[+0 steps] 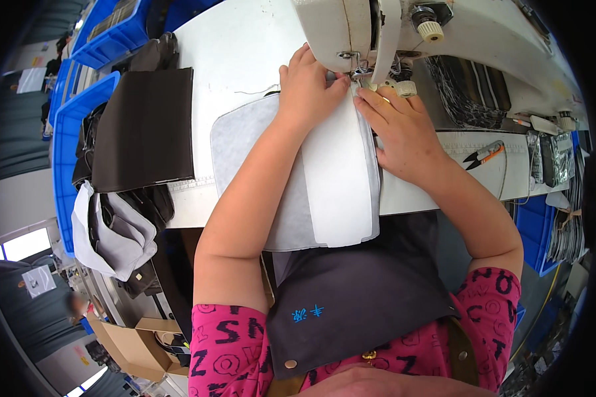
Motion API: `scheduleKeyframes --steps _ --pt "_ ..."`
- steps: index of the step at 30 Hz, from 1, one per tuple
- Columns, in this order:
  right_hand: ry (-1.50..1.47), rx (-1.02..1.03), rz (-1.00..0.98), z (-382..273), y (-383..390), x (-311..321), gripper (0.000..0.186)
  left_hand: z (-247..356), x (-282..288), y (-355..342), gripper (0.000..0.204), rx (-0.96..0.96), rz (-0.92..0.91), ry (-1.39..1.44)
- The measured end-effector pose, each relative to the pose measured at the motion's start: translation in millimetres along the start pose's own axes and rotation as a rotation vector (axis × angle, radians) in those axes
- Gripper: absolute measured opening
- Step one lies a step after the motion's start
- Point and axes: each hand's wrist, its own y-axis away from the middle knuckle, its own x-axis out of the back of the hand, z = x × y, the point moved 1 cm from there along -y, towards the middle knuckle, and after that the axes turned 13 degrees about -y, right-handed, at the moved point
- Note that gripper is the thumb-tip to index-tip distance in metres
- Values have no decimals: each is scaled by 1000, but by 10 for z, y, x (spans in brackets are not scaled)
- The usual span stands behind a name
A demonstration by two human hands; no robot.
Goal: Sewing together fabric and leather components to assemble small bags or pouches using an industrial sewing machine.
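Note:
A grey fabric panel with a broad white strip along its right side lies under the head of a white sewing machine. Its near end hangs over the table edge toward my lap. My left hand grips the panel's far part, thumb beside the presser foot, other fingers reaching forward. On the opposite side, my right hand holds the panel's right edge with bent fingers close to the foot. The machine hides the needle point, and the right thumb is hard to see.
Dark brown panels are stacked at left beside a blue bin. Orange-handled thread snips lie at right. Dark striped pieces sit beneath the machine arm. Grey-white pieces hang at the table's left corner.

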Motion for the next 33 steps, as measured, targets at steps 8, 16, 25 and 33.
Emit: scheduleKeyframes --steps 8,16,25,33 --pt "22 27 47 -34 19 13 62 264 223 533 52 -117 104 -354" --pt "-23 30 0 -288 269 64 66 849 575 1975 109 -355 -340 -236" --pt "-64 -204 70 -129 248 142 47 558 910 1959 41 146 -79 286" --pt "25 73 35 -283 281 -7 45 616 1011 1764 45 -214 -48 55"
